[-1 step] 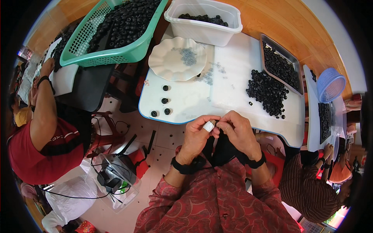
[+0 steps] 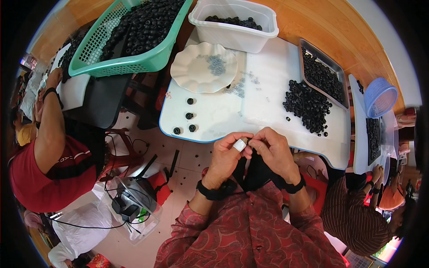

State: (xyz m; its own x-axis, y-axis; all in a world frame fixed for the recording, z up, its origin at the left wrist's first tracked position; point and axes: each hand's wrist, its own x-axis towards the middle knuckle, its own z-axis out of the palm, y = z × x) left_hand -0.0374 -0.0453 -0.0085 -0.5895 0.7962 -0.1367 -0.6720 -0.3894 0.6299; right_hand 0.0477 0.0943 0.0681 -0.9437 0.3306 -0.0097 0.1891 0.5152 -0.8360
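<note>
The person's two hands are close together, just past the near edge of the white table [image 2: 214, 120]. The left hand [image 2: 228, 154] has white tape around the thumb. The right hand [image 2: 275, 152] meets it, fingertip to fingertip. Both hands pinch one tiny part [image 2: 247, 142] between them. It is too small to tell what it is, but it looks dark.

On the table near the hands sit four small black rings [image 2: 187, 117], a little apart from each other. Farther right lies a big pile of black rings [image 2: 308, 105]. Beside that pile is a metal tray [image 2: 340, 71] full of more black rings. In the middle stands a white wavy plate [image 2: 185, 71] with tiny grey bits on it. Some grey bits [image 2: 239, 87] are spilled on the table just beside the plate.

At the far side is a white tub [image 2: 232, 33] with black rings inside. Next to it a green basket [image 2: 129, 67] is heaped with them too. A blue basket [image 2: 380, 98] sits at the right.

A person in a red shirt [image 2: 40, 178] works on the left. Another person in a striped shirt [image 2: 357, 219] sits on the right.
</note>
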